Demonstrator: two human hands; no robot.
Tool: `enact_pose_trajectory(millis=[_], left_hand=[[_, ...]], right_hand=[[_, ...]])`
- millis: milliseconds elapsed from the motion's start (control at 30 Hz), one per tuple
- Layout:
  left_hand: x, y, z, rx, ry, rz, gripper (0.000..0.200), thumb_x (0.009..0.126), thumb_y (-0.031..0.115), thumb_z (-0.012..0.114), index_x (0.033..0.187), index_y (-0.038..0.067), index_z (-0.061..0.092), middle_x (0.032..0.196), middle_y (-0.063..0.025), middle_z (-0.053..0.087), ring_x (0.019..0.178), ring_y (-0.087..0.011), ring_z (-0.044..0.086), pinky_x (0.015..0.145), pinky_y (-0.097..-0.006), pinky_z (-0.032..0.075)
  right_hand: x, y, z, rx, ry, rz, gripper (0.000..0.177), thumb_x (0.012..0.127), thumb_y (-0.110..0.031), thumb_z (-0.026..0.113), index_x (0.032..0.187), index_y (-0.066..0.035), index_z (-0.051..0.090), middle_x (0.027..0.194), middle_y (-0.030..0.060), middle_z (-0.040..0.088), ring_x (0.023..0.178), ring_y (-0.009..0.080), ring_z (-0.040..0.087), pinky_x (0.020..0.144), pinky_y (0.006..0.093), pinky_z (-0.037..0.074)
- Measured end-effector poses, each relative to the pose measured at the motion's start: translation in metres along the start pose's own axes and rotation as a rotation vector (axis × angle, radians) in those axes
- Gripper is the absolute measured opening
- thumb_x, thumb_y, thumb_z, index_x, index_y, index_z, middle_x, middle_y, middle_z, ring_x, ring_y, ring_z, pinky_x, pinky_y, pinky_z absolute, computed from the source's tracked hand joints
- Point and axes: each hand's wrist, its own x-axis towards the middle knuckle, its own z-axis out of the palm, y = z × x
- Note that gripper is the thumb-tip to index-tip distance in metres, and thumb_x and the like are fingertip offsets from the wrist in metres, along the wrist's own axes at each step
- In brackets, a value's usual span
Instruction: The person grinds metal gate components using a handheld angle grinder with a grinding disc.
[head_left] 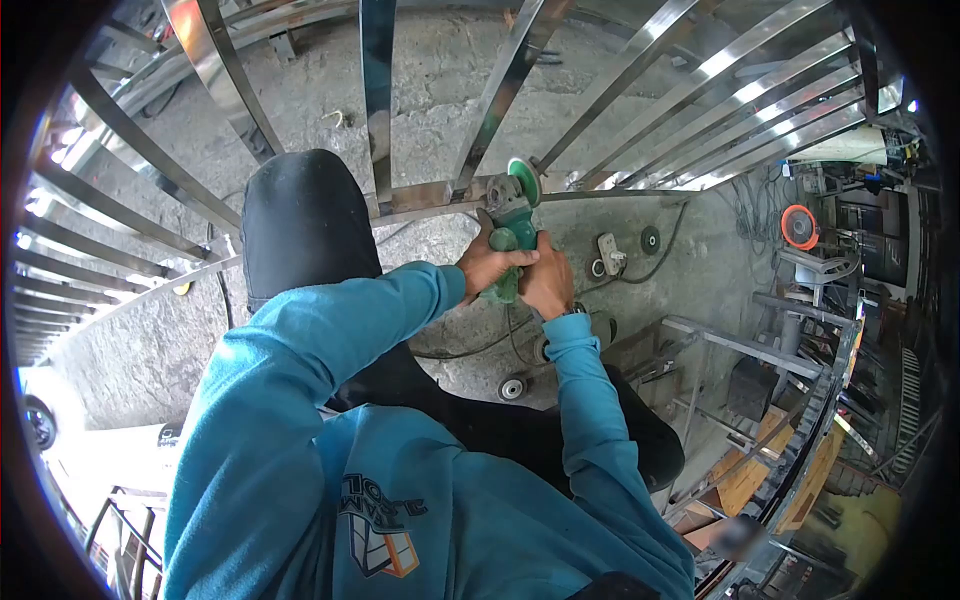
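We hold the green angle grinder (510,238) with both hands, left hand (490,265) wrapped tight around its body and right hand (550,283) closed on the rear just beside it; its round disc (524,181) sits just beyond our fingertips, against the joint where a flat upright bar (378,90) meets the crossbar (420,198). We judge the grinding mid-way: the crossbar to the left of our left hand looks dull and brownish, while the slim uprights above shine mirror-smooth; rough grey concrete floor (150,340) lies below.
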Motion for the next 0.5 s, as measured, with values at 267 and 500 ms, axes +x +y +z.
enact_pose_trajectory(millis=[267,500], left_hand=[[-0.007,-0.019,0.007,0.038,-0.069,-0.043,0.106,0.078,0.039,0.084,0.155,0.001,0.022,0.150,-0.0183,0.043,0.141,-0.0322,0.041,0.118,-0.0435,0.033],[-0.030,-0.015,0.025,0.257,-0.157,-0.080,0.125,0.076,0.042,0.085,0.160,0.002,0.002,0.158,-0.0228,0.034,0.148,-0.0323,0.032,0.123,-0.0407,0.025]], right_hand=[[-0.031,0.007,-0.003,0.045,0.015,0.041,0.039,0.076,-0.011,0.069,0.107,0.000,0.048,0.086,0.0309,0.067,0.084,0.0533,0.064,0.072,0.0599,0.050],[-0.078,0.021,-0.003,0.252,0.059,0.285,0.047,0.071,-0.014,0.078,0.108,0.001,0.054,0.093,0.0265,0.070,0.089,0.0450,0.068,0.077,0.0508,0.053]])
